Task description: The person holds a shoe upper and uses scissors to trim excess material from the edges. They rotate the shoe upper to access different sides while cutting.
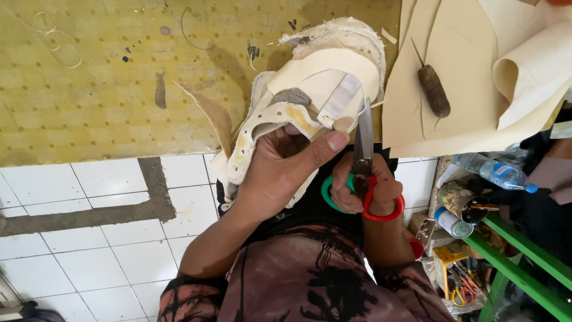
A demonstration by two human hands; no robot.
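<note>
My left hand point(280, 173) grips a cream shoe upper on its last point(316, 89), sole side up, with the thumb pressed near the strap. A pair of scissors point(362, 161) with one green and one red handle loop is in my right hand point(372, 185). Their blades point up along the right edge of the shoe, touching its frayed lining. A curled offcut of tan material point(211, 116) hangs at the shoe's left side.
A yellow patterned mat point(107, 77) covers the floor ahead; white tiles point(89, 238) lie nearer. Cream leather sheets point(476, 77) with a brown-handled awl point(432, 89) lie at right. A plastic bottle point(491, 170), cans and a green rack point(524, 268) crowd the lower right.
</note>
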